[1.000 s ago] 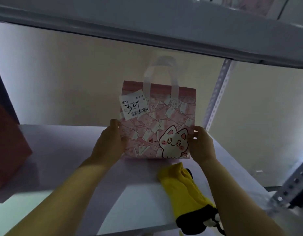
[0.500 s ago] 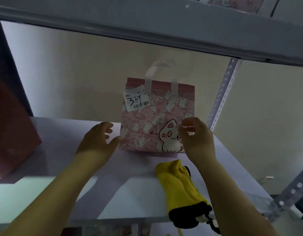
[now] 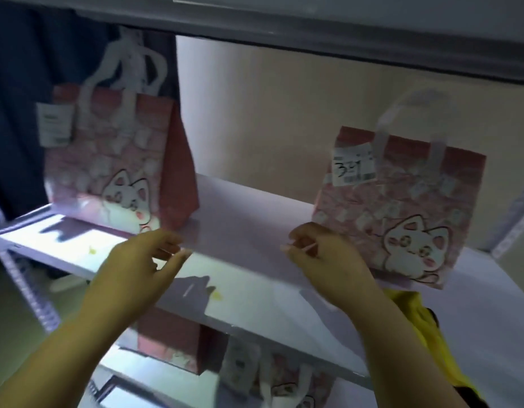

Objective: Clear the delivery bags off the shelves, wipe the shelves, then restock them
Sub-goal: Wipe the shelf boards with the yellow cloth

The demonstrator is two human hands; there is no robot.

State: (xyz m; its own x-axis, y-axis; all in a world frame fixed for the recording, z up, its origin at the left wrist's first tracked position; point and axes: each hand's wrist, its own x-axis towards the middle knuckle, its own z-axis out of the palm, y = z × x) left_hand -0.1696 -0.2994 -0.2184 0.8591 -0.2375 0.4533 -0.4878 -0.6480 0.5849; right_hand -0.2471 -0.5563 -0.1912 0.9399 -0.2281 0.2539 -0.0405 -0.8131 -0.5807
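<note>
White shelf board (image 3: 254,207) fills the middle of the view, glossy and lilac-tinged in the dim light, with the underside of another shelf (image 3: 313,22) close above it. Two pink delivery bags printed with a cartoon cat stand upright on the board, well apart. The left bag (image 3: 113,160) is near the left end. The right bag (image 3: 402,207) is near the perforated metal upright (image 3: 516,219) at the right end. More pink bags (image 3: 172,340) sit on the level below, seen past the front edge.

Both bare forearms reach in from the bottom of the view, and both hands hover over the front part of the board, in the gap between the two bags. The left hand (image 3: 134,269) is spread loosely, fingers extended toward the left bag and thumb held out to the side; it holds nothing and touches neither bag nor board. The right hand (image 3: 328,257) is just beside the lower left corner of the right bag, its fingers curled in toward the thumb. It is blurred, so I cannot tell whether the fingertips pinch anything or touch the bag.

A yellow cloth (image 3: 416,313) lies at the board's front edge, partly hidden under the right forearm. A white label (image 3: 353,167) with handwritten digits is fixed to the right bag's upper left corner, and a blurred tag (image 3: 54,123) hangs on the left bag.
</note>
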